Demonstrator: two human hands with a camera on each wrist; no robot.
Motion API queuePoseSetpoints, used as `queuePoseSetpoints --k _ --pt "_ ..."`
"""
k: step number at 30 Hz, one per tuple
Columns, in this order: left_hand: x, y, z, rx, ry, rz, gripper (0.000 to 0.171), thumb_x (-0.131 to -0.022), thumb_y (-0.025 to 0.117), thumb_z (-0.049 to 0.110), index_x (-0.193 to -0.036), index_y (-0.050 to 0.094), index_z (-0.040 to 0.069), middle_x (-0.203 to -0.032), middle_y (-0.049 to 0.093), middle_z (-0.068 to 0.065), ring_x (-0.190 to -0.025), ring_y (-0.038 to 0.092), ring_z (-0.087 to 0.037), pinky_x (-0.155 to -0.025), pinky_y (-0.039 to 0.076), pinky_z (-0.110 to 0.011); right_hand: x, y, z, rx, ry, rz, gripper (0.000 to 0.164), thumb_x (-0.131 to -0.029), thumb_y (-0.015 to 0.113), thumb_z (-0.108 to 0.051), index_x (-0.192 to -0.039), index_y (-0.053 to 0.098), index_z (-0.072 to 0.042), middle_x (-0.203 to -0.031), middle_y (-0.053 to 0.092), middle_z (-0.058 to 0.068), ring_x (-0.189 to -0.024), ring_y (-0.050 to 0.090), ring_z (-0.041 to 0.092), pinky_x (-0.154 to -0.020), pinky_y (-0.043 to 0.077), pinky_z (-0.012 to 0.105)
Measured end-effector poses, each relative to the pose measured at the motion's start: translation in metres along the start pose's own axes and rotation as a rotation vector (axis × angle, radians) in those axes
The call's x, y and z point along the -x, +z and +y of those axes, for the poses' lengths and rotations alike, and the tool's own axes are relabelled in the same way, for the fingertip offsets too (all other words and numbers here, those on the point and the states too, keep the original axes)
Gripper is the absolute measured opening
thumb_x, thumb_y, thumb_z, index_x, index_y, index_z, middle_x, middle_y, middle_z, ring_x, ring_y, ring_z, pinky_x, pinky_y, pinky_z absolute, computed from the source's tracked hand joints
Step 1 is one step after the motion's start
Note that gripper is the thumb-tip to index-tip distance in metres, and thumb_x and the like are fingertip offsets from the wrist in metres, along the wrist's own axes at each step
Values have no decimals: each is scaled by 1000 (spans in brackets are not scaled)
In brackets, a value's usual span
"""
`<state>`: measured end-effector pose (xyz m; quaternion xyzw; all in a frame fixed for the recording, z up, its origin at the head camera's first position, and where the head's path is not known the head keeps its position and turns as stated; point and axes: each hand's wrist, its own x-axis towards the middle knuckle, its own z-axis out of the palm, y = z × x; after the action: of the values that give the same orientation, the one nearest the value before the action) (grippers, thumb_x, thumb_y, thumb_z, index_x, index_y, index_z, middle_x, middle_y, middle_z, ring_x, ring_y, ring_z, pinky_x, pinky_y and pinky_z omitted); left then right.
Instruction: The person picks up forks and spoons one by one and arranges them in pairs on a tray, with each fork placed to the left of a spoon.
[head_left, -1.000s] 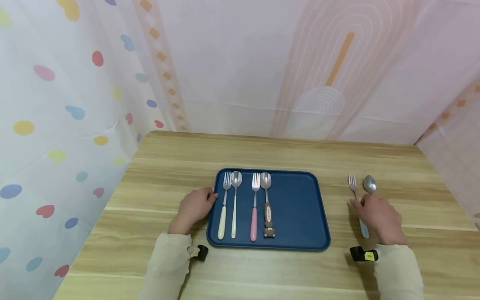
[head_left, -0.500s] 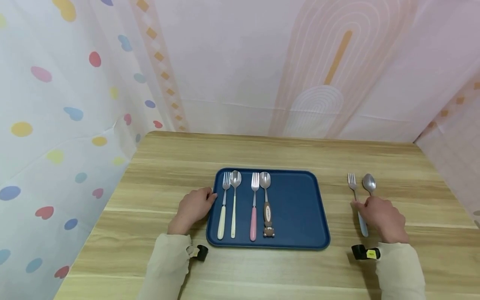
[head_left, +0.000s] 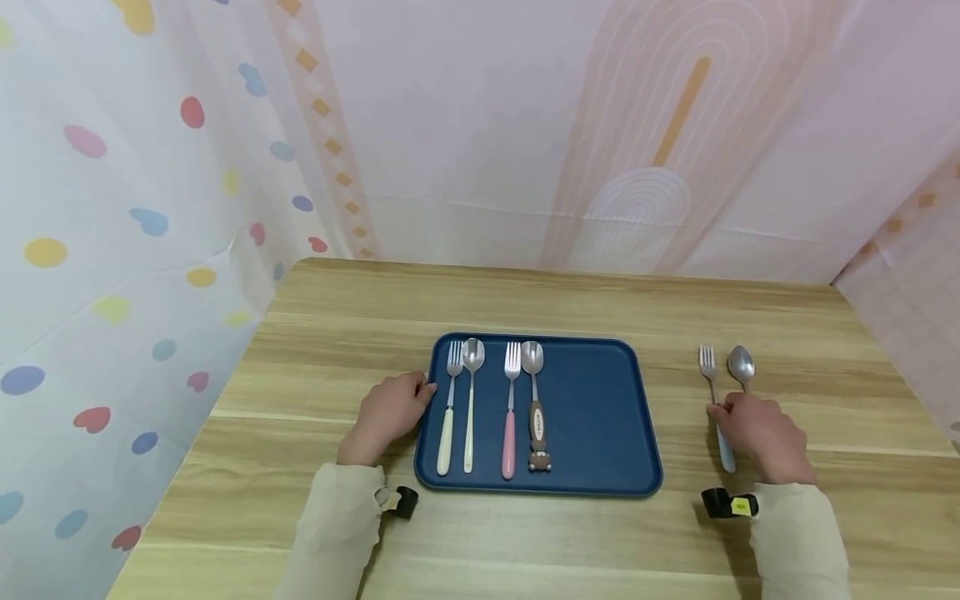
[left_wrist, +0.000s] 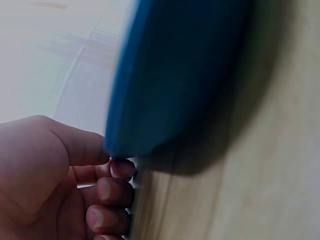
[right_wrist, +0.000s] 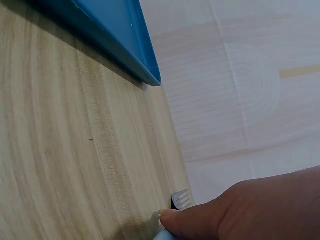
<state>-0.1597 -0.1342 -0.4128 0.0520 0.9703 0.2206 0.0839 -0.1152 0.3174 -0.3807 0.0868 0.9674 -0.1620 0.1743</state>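
My left hand (head_left: 392, 412) is at the left edge of the dark blue tray (head_left: 592, 417); the left wrist view shows thumb and forefinger pinching its rim (left_wrist: 122, 125). On the tray lie a cream-handled fork (head_left: 446, 437), a slim cream-handled spoon (head_left: 469, 425), a pink-handled fork (head_left: 508, 442) and a brown bear-handled spoon (head_left: 537, 425). Right of the tray, my right hand (head_left: 765, 433) lies over the handle of another spoon (head_left: 741, 364). Its thumb touches or nearly touches a light-blue-handled fork (head_left: 707, 363). The hand hides its own fingers and that spoon's handle.
Everything lies on a wood-grain table (head_left: 337, 333). A patterned curtain (head_left: 465, 125) hangs behind the table and along its left side. Bare tabletop separates the tray from the light-blue-handled fork. Each wrist wears a small black camera (head_left: 716, 502).
My right hand has shifted slightly to the right over the loose spoon and fork. The left hand, tray and cutlery stay in place; the head view moves a little.
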Motion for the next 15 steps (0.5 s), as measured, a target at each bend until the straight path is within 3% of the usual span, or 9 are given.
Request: queuePoseSetpoints --k 15 --pt "2 -2 -2 4 6 19 29 -95 48 26 -70 49 10 -57 45 -3 -50 45 -18 -46 32 -28 -6 3 -4 11 -43 20 32 -97 36 -28 -82 54 -6 -68 48 8 -62 47 22 -50 37 36"
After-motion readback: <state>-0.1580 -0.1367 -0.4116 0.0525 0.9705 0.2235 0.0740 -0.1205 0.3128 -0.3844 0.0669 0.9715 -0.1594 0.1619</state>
